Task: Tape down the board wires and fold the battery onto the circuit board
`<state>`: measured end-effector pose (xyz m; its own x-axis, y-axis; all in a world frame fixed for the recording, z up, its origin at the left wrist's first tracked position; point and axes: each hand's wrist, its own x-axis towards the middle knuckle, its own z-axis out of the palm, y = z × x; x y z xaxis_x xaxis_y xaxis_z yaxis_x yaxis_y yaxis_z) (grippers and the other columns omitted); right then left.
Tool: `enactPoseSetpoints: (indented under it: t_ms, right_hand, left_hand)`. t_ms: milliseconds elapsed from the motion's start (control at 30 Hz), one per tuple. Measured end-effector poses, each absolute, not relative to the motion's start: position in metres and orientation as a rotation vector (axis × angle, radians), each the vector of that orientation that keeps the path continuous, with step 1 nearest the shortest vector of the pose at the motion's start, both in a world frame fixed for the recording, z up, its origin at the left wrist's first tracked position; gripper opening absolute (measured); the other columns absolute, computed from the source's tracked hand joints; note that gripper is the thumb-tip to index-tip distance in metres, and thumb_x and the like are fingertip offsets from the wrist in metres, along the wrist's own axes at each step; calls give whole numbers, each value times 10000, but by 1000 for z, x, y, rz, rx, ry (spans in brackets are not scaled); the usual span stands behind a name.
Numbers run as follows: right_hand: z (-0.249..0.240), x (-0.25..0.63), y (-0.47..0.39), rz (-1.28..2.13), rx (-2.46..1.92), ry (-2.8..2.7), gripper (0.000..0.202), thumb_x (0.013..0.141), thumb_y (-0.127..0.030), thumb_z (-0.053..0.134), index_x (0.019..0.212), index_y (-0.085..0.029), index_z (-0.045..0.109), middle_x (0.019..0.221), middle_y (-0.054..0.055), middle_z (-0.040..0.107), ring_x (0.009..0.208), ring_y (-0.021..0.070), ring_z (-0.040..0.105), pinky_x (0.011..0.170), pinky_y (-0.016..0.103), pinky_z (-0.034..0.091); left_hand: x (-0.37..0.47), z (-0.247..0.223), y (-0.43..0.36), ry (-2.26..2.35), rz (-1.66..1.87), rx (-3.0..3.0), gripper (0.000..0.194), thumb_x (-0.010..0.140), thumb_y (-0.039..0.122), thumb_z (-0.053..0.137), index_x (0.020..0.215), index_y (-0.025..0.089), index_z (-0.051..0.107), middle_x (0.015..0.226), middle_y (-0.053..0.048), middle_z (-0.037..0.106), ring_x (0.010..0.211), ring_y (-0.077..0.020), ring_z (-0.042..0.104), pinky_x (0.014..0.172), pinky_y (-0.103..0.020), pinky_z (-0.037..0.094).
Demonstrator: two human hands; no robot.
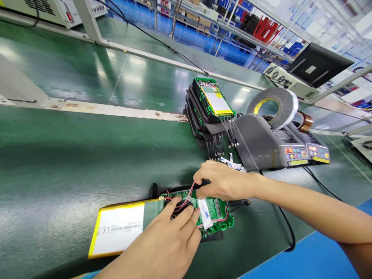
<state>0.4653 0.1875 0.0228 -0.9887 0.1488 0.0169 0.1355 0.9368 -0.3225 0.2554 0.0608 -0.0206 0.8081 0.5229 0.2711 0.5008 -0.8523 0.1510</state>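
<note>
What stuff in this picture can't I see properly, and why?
All in the head view:
Where the pink wires go at the top: hidden by the right hand.
Part of the green case: hidden by the left hand.
The white pack's print: too small and blurred.
The beige machine: cut off by the top edge.

Left hand (171, 240) hides part of the battery (122, 217) — its small print (126, 227) unreadable — and the background shelves (229, 26) blur.
</note>
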Motion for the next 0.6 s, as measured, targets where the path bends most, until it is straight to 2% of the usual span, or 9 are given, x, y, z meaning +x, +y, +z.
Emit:
enactPoseSetpoints:
  t_ms: [100,200,433,600]
  right_hand:
    - [18,468,183,489,-302,-2992,189,965,-230,490,878,-176,648,1025,53,513,838,149,392,726,309,308]
    - [19,467,182,436,-234,-3037,224,975,-187,453,884,-187,658,1060,48,517,853,155,386,720,313,296]
    - [26,459,183,341,-88,-3140,264,984,-193,424,905,-204,676,1098,54,520,864,176,378,703,330,278]
    - [20,462,183,257,-47,-3095,277,992,-185,389,895,-162,648,1071,63,545,841,181,378,713,329,291]
  left_hand:
    - [257,-25,59,836,457,2909,339,984,264,331,1072,147,637,1174,-86,609,1162,-255,475,1081,-509,200]
    - [257,-26,59,837,450,2912,319,974,282,361,1064,147,636,1170,-91,609,1157,-259,477,1079,-509,203]
    - [254,-22,59,827,438,2905,357,973,212,303,1079,132,635,1206,-106,587,1185,-265,469,1092,-516,194]
    - [255,-27,57,841,381,2910,298,946,282,414,1095,145,633,1214,-107,582,1189,-280,469,1102,-532,189]
